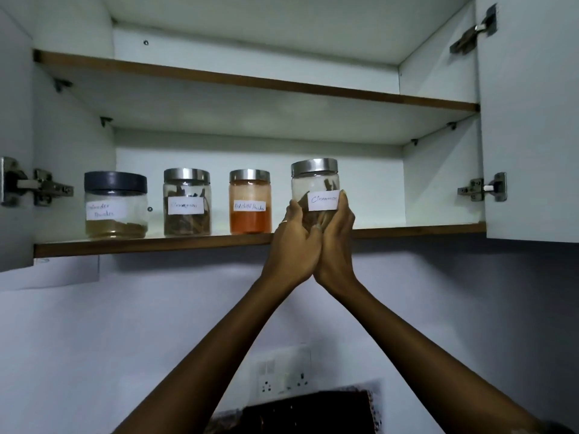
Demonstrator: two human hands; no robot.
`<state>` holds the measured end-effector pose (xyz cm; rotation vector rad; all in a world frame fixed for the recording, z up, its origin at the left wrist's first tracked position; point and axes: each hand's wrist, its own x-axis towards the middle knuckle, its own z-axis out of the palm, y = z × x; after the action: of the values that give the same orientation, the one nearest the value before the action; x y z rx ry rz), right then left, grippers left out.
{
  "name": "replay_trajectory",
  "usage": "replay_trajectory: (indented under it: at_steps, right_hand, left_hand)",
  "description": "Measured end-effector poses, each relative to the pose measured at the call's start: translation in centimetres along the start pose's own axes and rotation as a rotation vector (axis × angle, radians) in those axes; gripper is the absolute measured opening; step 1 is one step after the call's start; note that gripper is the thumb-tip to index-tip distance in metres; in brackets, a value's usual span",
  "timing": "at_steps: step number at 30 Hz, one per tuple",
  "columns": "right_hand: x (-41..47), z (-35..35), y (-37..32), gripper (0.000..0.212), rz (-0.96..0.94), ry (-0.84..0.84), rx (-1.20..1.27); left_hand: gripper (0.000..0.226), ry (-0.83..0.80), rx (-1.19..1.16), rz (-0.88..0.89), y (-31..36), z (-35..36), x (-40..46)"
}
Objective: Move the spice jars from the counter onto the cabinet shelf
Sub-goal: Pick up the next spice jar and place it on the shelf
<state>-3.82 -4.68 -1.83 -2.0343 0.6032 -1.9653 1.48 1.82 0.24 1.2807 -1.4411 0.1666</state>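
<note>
Fingers (pixel 343 202) of both hands are curled up around the lower half of a clear jar (pixel 315 183) with a steel lid and a white handwritten label — the left hand (pixel 294 236) cups it from the left, the right hand (pixel 336 236) from the right, heels of the palms pressed together beneath it. Both forearms rise from the bottom of the view and meet in a narrow V at the wrists. The jar holds brown sticks and sits at the front edge of the lower shelf (pixel 156 241); whether its base rests on the board cannot be told. To its left on that shelf stand three more jars in a row, apart from one another — an orange powder jar (pixel 250 202), a second stick jar (pixel 187 202), and a black-lidded jar (pixel 116 209). Both cabinet doors (pixel 532 120) stand open.
</note>
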Motion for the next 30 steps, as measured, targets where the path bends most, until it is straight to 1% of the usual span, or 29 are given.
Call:
replay_trajectory:
  at_steps: [3,7,12,14,17,21,23,27,30]
  right_hand:
    - [1.2,1.0,0.8,0.098,-0.019,-0.056,-0.108]
    - [1.7,2.0,1.5,0.099,0.025,-0.050,-0.142]
    - [1.6,2.9,2.6,0.102,-0.028,-0.059,-0.349]
    - [1.5,3.2,2.9,0.103,-0.049,-0.076,-0.415]
    - [1.4,3.2,3.3,0.100,-0.053,-0.138,-0.484]
    - [1.4,3.3,3.8,0.091,-0.047,-0.223,-0.634]
    - [1.4,3.3,3.9,0.092,-0.036,-0.223,-0.653]
    - [1.3,3.5,3.9,0.095,-0.053,-0.199,-0.659]
    - [1.1,3.4,3.9,0.099,-0.046,-0.197,-0.671]
  left_hand:
    - [0.060,-0.049,0.094,-0.011,-0.8,0.0,0.8]
    - [0.070,-0.100,0.246,-0.001,-1.5,0.1,1.7]
    - [0.078,-0.185,0.422,-0.083,-2.5,0.7,2.9]
    - [0.079,-0.191,0.475,-0.096,-2.9,0.9,3.2]
    - [0.074,-0.190,0.547,-0.064,-3.0,1.3,3.5]
    - [0.067,-0.202,0.677,-0.046,-3.5,2.2,4.3]
    - [0.065,-0.193,0.695,-0.048,-3.6,2.5,4.6]
    - [0.073,-0.133,0.682,-0.084,-3.7,2.7,4.6]
    - [0.067,-0.126,0.726,-0.038,-3.7,3.0,4.3]
